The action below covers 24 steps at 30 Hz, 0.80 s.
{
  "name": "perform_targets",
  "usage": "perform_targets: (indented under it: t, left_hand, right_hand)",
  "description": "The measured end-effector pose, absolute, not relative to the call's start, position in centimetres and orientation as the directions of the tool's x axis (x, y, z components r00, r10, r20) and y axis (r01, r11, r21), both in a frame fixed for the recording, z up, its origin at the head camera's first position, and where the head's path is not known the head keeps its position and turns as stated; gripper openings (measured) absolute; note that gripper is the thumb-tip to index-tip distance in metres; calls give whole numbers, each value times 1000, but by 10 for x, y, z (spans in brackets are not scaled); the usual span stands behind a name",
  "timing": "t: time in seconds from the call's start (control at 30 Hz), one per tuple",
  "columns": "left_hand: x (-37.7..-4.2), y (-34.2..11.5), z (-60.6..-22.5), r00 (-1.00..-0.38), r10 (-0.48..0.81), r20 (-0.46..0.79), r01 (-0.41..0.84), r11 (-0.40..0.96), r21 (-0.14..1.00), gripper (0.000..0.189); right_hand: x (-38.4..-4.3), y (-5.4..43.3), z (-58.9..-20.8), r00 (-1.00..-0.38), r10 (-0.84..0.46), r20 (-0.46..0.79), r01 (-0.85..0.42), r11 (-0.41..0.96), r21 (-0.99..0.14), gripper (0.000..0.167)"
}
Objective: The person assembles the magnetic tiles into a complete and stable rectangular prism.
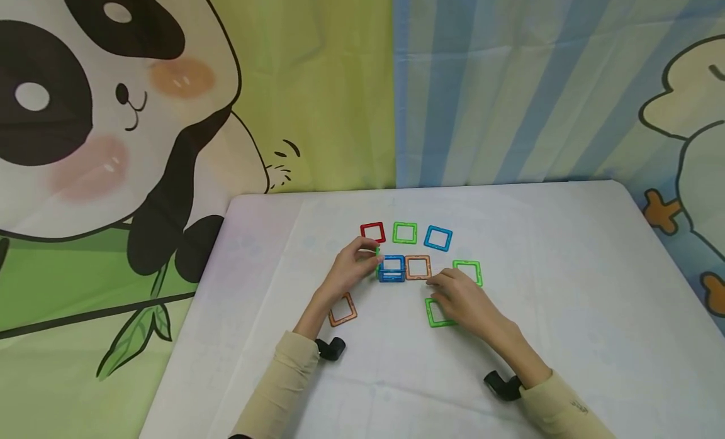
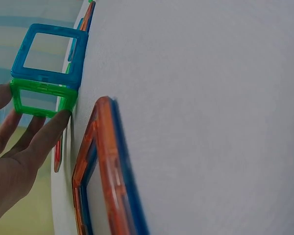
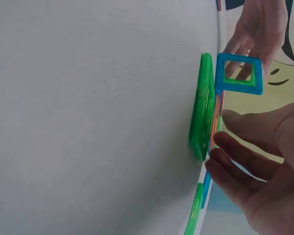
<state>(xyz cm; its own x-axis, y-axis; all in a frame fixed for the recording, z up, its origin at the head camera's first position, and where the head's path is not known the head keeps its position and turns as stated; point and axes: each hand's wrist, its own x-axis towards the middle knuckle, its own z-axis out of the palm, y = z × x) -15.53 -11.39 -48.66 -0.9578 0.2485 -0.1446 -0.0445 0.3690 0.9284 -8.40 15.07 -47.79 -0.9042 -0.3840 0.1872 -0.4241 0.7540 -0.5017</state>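
My left hand (image 1: 352,263) pinches a green square magnetic tile (image 2: 44,89) standing on edge, thumb on one side and fingertips on the other. It meets an upright blue square tile (image 2: 78,58) at a corner. In the head view the blue tile (image 1: 392,278) stands beside an orange square tile (image 1: 418,277) lying flat. At the right edge of that orange tile is my right hand (image 1: 467,300), thumb and fingers apart. Whether its fingertips touch the tile I cannot tell. Under the right hand a green square tile (image 1: 429,314) lies partly covered.
Behind lie a red tile (image 1: 372,224), a green tile (image 1: 404,241) and a blue tile (image 1: 438,247) in a row. Another green tile (image 1: 479,273) is to the right. Near the left wrist, an orange tile (image 2: 105,147) lies against a blue one. The white table (image 1: 566,269) ends at a printed curtain.
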Motion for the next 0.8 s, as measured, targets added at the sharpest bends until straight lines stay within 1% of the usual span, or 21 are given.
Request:
perform_targets:
  t: [0.27,0.43,0.63,0.8]
  left_hand:
    - [-155,-114,-484,-955,253,-156,-54,369,928,42]
    - [-155,-114,-484,-954,253,-160,-58,369,928,42]
    - [-156,-114,-485,-955,253,-156,-53,371,927,40]
    - [-156,-114,-485,-955,250,-157,-55,373,926,37]
  right_hand:
    - [-80,154,-482,-899,-412,148,-429,762,-486,18]
    - [-79,153,-484,-894,-420,157,-442,769,-461,13]
    - [-79,153,-485,-884,-432,181,-465,764,-448,13]
    - [-79,154,-484,-884,-436,171,-465,776,-426,12]
